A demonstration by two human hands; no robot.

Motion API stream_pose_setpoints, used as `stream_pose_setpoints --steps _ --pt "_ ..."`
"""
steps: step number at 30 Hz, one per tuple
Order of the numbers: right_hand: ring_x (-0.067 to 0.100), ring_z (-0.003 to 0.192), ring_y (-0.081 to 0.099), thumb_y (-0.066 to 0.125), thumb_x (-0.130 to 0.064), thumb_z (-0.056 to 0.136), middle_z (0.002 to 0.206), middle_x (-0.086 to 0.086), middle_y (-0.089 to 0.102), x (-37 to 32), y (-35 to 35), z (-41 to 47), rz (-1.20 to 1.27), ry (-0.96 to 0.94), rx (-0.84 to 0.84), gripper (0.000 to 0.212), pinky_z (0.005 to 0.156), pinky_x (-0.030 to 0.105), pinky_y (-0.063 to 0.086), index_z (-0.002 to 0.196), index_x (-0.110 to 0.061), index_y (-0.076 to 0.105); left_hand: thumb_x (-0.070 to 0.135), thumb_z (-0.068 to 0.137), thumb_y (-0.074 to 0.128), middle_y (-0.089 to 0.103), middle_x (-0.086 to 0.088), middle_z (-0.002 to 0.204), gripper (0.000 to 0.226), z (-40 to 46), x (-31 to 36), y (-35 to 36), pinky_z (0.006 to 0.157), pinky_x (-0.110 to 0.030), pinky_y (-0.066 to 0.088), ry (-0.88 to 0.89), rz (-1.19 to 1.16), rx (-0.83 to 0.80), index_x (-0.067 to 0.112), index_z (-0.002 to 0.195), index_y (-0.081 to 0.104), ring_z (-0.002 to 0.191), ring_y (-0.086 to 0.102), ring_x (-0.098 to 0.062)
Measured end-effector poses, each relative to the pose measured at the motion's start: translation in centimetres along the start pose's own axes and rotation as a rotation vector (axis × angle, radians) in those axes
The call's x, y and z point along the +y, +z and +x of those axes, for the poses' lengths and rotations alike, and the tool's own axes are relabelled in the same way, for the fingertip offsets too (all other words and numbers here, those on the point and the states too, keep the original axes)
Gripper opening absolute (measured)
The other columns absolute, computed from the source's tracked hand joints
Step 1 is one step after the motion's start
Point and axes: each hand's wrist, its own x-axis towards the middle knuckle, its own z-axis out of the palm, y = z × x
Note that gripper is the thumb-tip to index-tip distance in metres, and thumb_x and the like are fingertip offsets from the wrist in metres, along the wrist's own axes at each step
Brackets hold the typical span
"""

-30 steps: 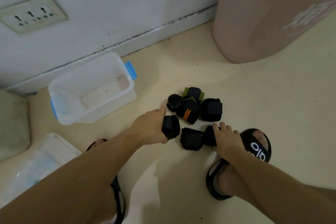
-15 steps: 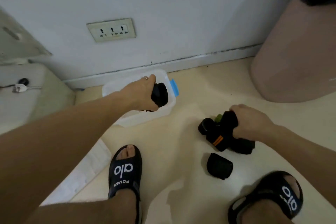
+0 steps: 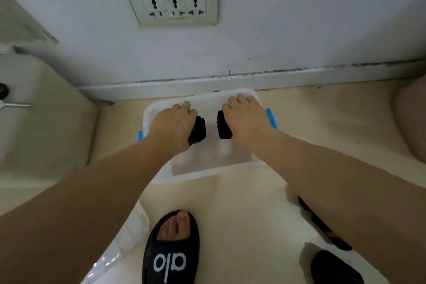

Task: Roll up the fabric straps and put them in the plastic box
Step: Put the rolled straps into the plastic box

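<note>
Cabinet: a pale cabinet [image 3: 43, 108] stands at the far left against the wall, well apart from the work.
Lid: a clear plastic lid [image 3: 119, 244] lies flat on the floor at lower left, off the box, presumably so both hands can reach in freely.
Plastic box: the clear plastic box [image 3: 205, 168] with blue clips sits on the floor just in front of the skirting board, mouth up, below the wall socket [image 3: 173, 4]. What shows of its bottom is bare.
Left hand: the left hand [image 3: 171, 125] hangs over the left half of the box, knuckles up, fingers curled round a rolled black strap [image 3: 198, 130]. The tight grip likely keeps the roll from springing open.
Right hand: the right hand [image 3: 245, 120] hangs over the right half, fingers curled over a second black roll [image 3: 223, 128]. The two rolls are near each other but apart, each above its own side, which looks like a plan to set them down side by side.
Depth: whether either roll already touches the bottom of the box I cannot tell; the hands hide the undersides.
Sandal: a black sandal [image 3: 171, 258] on one foot stands between the lid and the leftover straps.
Remaining straps: at lower right, partly behind the right forearm, more dark straps [image 3: 332, 237] wait on the floor, one with an orange mark, so the job is judged only partly done.
</note>
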Motion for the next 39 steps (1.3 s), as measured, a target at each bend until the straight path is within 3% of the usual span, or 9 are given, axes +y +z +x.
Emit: stream_pose_setpoints --steps 5,10,14,20,25,28,31,35,39 --pt "0.030 0.124 0.044 0.071 -0.012 0.085 0.135 0.016 0.043 -0.1 2.8 1.6 -0.077 0.002 -0.003 0.060 0.100 0.036 0.040 0.136 -0.005 0.039 0.035 0.091 0.063 0.045 -0.004 0.122 0.034 0.0 0.9 2.9 0.082 -0.032 0.034 0.077 0.305 0.018 0.016 0.119 0.058 0.107 0.047 -0.022" --pt "0.034 0.119 0.048 0.074 -0.008 0.080 0.135 0.020 0.039 -0.7 3.9 1.9 -0.082 0.013 0.033 0.067 0.098 0.037 0.042 0.134 -0.005 0.034 0.023 0.088 0.067 0.056 -0.006 0.117 0.050 0.1 0.6 3.5 0.080 -0.030 0.039 -0.009 0.254 -0.023 0.009 0.129 0.042 0.100 0.056 -0.021" --pt "0.032 0.119 0.049 0.070 -0.011 0.085 0.133 0.016 0.043 -0.7 4.2 1.8 -0.098 0.035 0.031 0.057 0.100 0.038 0.040 0.132 -0.008 0.039 0.017 0.086 0.069 0.057 -0.009 0.120 0.064 0.3 1.9 2.6 0.076 -0.030 0.037 -0.044 0.192 -0.023 0.005 0.134 0.030 0.100 0.060 -0.022" --pt "0.033 0.118 0.050 0.061 -0.011 0.091 0.130 0.015 0.052 5.0 -0.1 -1.6 0.298 0.023 0.247 0.044 0.084 0.035 0.035 0.133 -0.009 0.050 0.014 0.087 0.059 0.055 -0.008 0.102 0.032 1.4 8.0 -3.3 0.064 -0.034 0.029 0.075 -0.142 0.228 0.011 0.116 0.046 0.082 0.057 -0.025" --pt "0.034 0.105 0.057 0.057 0.002 0.085 0.118 0.015 0.059 14.0 0.1 -11.3 0.507 0.179 0.286 0.038 0.084 0.047 0.049 0.121 -0.006 0.059 0.013 0.071 0.065 0.057 -0.012 0.084 0.030 0.9 16.7 -9.2 0.058 -0.034 0.022 0.383 -0.265 0.530 0.007 0.099 0.056 0.064 0.052 -0.029" --pt "0.029 0.105 0.057 0.054 0.002 0.087 0.121 0.010 0.059 16.8 4.2 -16.7 0.588 0.321 0.025 0.043 0.083 0.038 0.048 0.128 -0.010 0.056 0.021 0.084 0.059 0.056 -0.009 0.101 0.029 0.4 21.5 -9.7 0.067 -0.034 0.027 0.502 -0.281 0.402 0.010 0.111 0.051 0.083 0.055 -0.027" --pt "0.024 0.104 0.056 0.059 -0.004 0.088 0.119 0.008 0.058 16.6 9.1 -20.1 0.727 0.373 -0.194 0.045 0.081 0.033 0.047 0.131 -0.014 0.055 0.036 0.090 0.063 0.051 -0.005 0.123 0.053 0.4 25.0 -7.3 0.080 -0.034 0.041 0.604 -0.307 0.145 0.014 0.134 0.043 0.106 0.054 -0.024" --pt "0.021 0.088 0.053 0.061 -0.010 0.086 0.094 -0.002 0.050 15.1 12.6 -23.0 0.813 0.437 -0.010 0.024 0.069 0.032 0.042 0.109 -0.015 0.058 0.043 0.084 0.072 0.052 -0.004 0.135 0.073 0.3 28.0 -4.3 0.097 -0.034 0.044 0.676 -0.300 0.002 0.016 0.144 0.040 0.117 0.053 -0.024" --pt "0.022 0.095 0.054 0.063 -0.040 0.089 0.101 -0.003 0.049 12.3 13.8 -25.4 0.681 0.312 -0.202 0.033 0.071 0.032 0.041 0.112 -0.020 0.048 0.038 0.090 0.067 0.046 -0.007 0.143 0.073 -0.5 29.9 -3.3 0.096 -0.034 0.039 0.727 -0.190 -0.069 0.013 0.150 0.035 0.121 0.049 -0.026"
